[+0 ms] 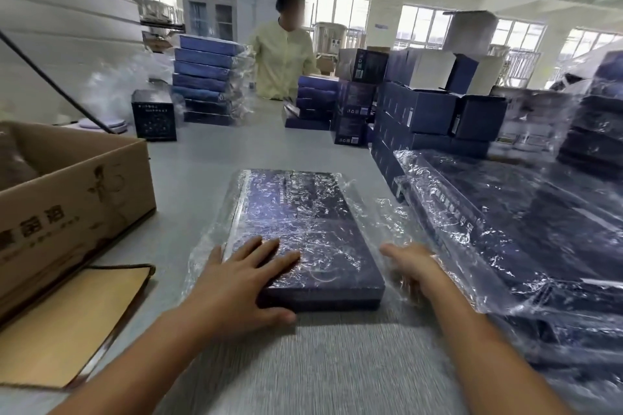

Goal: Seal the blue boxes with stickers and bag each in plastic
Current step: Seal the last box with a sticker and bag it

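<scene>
Two bare forearms reach in over the near edge of the grey table (330,364). The left hand (246,276) lies flat on the near left corner of the blue box (303,212), fingers (266,246) straight and spread, thumb along the box's near edge. The right hand (416,268) is at the loose plastic bag (377,209) just beside the box's right edge; its fingers look straight and close together, though blurred. The box lies flat mid-table, long axis running away from the person, far end inside the bag, near end bare. Open tabletop stretches ahead; a cardboard carton (77,185) crowds the left, and a pile of bagged boxes (522,229) sits just beside the right hand.
</scene>
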